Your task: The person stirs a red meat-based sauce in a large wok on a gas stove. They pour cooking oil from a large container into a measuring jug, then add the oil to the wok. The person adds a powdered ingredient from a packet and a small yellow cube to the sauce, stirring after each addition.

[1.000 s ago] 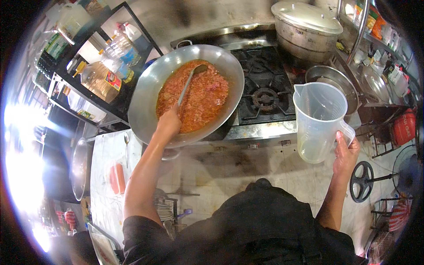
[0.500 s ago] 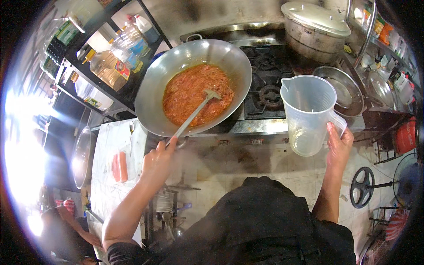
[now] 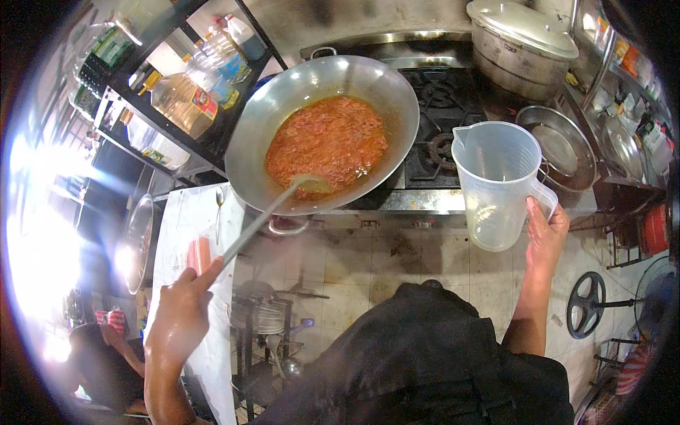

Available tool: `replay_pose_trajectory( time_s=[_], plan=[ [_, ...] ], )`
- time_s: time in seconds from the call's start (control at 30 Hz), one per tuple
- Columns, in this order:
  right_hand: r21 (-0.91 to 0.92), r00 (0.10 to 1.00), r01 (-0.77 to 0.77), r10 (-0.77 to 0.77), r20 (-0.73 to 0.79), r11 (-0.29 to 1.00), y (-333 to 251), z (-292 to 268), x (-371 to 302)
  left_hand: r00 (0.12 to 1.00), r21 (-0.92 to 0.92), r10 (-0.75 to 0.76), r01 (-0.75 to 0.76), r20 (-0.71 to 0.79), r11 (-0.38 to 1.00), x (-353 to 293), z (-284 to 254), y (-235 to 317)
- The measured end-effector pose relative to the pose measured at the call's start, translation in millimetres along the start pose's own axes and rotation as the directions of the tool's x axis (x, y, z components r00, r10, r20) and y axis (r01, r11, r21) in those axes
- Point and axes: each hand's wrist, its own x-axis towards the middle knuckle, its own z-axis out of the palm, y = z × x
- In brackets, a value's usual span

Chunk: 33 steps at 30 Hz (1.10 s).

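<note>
A large steel wok (image 3: 386, 120) sits on the stove, holding a thick orange-red sauce (image 3: 333, 134) with oil at its edges. My left hand (image 3: 180, 312) is closed round the handle of a long metal spatula (image 3: 258, 221). The spatula's blade rests in the near edge of the sauce. In my right hand (image 3: 545, 230) is the handle of a clear plastic measuring jug (image 3: 496, 188), held upright in front of the stove. Little or no liquid shows in the jug. Under my left forearm's side lie a pinkish-red packet (image 3: 200, 251) and a spoon (image 3: 219, 202).
Left of the wok a black shelf (image 3: 205, 152) carries oil bottles (image 3: 177, 103). A white table (image 3: 173, 227) stands below it. Back right is a big lidded pot (image 3: 520, 53); nearer lies a steel pan (image 3: 559, 145). A bare burner (image 3: 439, 152) adjoins the wok. Another person (image 3: 106, 365) is at lower left.
My left hand has drawn back toward me and left, pulling the spatula from mid-sauce to the near edge. The jug stays almost still. The whole view has shifted slightly.
</note>
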Motion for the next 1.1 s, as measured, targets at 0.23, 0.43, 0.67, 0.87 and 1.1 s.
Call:
replay_pose_trajectory(
  time_s=[0.23,0.43,0.67,0.87,1.1],
  plan=[
    [-0.005,0.997,-0.047,0.047,-0.058,0.999,3.9,-12.3,2.2,0.999,0.061,0.022,-0.02,-0.038,0.998,84.1,75.1,-0.4],
    [-0.069,0.993,-0.034,0.026,-0.118,0.997,2.3,-31.1,-1.4,0.987,-0.058,0.029,-0.038,-0.158,0.998,188.3,120.5,-3.0],
    [-0.109,0.989,-0.012,-0.004,-0.145,0.994,-0.5,-45.6,-6.2,0.981,-0.312,-0.039,-0.023,-0.188,0.95,284.6,138.0,35.3],
    [-0.144,0.991,-0.03,0.011,-0.135,0.989,-4.1,-48.7,-5.8,0.993,-0.248,0.047,-0.072,-0.106,0.966,273.4,131.9,57.4],
    [-0.092,0.999,0.009,-0.014,-0.053,0.996,1.1,-23.7,-1.5,0.99,-0.104,0.139,-0.14,-0.016,0.985,165.2,115.3,36.8]
  ],
)
